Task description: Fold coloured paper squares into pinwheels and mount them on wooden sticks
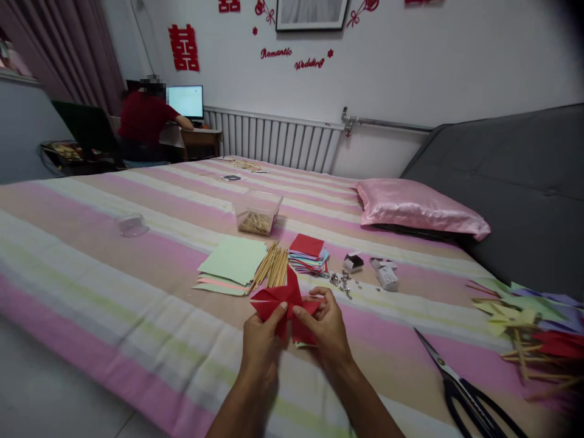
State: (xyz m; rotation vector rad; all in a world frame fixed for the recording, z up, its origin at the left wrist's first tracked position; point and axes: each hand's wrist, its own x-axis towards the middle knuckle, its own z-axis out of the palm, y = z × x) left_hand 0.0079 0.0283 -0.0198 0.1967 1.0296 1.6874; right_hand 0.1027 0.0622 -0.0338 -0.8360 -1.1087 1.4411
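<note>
A red paper pinwheel (pixel 292 295) with its points folded toward the middle is held between my two hands above the bed. My left hand (pixel 261 333) pinches its left side, thumb pressed near the centre. On the opposite side, my right hand (pixel 332 331) grips the paper with the thumb close to the other thumb and the fingers curled behind. Just beyond lie thin wooden sticks (pixel 275 266), between a stack of light green paper (pixel 235 258) and a smaller pile of coloured squares topped with red (pixel 307 244). Small metal fasteners (pixel 341 281) are scattered to the right.
Black-handled scissors (pixel 449 374) lie open at right, near a heap of paper pinwheels on sticks (pixel 524 316). Two small boxes (pixel 387 275), a clear bin of sticks (pixel 258 213), a clear plastic cup (pixel 131 225) and a pink pillow (pixel 417 207) rest on the bed. A person (pixel 146 121) sits at a computer.
</note>
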